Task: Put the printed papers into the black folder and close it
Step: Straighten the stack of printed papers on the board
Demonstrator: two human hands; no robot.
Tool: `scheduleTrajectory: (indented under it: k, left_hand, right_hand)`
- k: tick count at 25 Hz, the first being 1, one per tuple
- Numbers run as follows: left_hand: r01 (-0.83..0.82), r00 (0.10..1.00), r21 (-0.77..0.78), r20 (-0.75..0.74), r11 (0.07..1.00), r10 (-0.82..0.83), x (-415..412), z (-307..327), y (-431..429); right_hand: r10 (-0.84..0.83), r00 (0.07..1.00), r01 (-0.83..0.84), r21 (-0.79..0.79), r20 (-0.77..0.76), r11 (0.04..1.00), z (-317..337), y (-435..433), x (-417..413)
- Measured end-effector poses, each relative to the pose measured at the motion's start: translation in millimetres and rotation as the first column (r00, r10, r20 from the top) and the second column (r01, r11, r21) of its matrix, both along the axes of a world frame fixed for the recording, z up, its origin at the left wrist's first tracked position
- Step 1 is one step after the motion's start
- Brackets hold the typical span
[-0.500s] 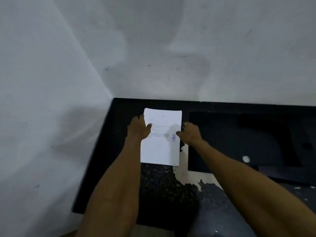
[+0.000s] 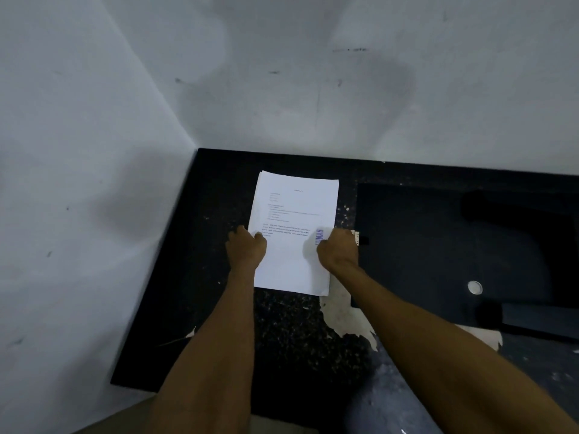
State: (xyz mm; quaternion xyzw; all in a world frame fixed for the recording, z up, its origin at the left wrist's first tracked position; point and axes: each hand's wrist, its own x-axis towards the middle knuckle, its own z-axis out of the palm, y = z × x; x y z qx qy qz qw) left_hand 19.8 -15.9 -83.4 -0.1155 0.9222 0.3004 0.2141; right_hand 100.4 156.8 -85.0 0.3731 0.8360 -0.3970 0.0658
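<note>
A stack of white printed papers [image 2: 294, 208] lies on the black speckled counter [image 2: 219, 189], near its back left corner. My left hand [image 2: 246, 249] grips the stack's left edge with the thumb on top. My right hand [image 2: 338, 250] grips the right edge, over a blue stamp on the sheet. The black folder [image 2: 438, 245] lies open and flat on the counter just right of the papers, with a round silver snap [image 2: 474, 287] near its front. A dark flap [image 2: 539, 321] sits at the folder's front right.
White walls [image 2: 94, 151] close in the counter at the left and back. A patch of torn pale surface [image 2: 344, 311] shows on the counter between the papers and the folder. The counter's front edge runs near my elbows.
The view has tilted, so the counter sits higher in frame. The stack shows more of its length and looks flatter. Both hands now sit nearer the stack's front half.
</note>
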Motion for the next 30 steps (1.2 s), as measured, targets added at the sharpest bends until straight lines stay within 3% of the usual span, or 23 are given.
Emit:
scheduleTrajectory:
  k: [3, 8, 14, 25, 30]
  left_hand:
    - [-0.130, 0.990, 0.170, 0.078, 0.977, 0.118, 0, 2, 2]
    - [-0.217, 0.975, 0.227, 0.090, 0.949, 0.201, 3, 4, 1]
    - [-0.169, 0.985, 0.330, 0.094, 0.929, 0.146, 13, 23, 27]
    - [-0.002, 0.977, 0.386, 0.199, 0.922, -0.081, 107, 29, 181]
    - [0.099, 0.963, 0.317, 0.209, 0.943, -0.171, 129, 10, 231]
  right_hand:
    - [-0.083, 0.995, 0.080, -0.063, -0.049, 0.995, -1, 1, 0]
    - [-0.161, 0.985, 0.150, -0.137, -0.069, 0.979, 7, 7, 0]
    - [-0.247, 0.968, 0.234, -0.199, -0.042, 0.952, 17, 36, 15]
    - [-0.382, 0.924, 0.382, 0.048, -0.007, 0.923, 34, 188, 130]
    - [-0.386, 0.923, 0.380, 0.133, 0.017, 0.915, 28, 232, 166]
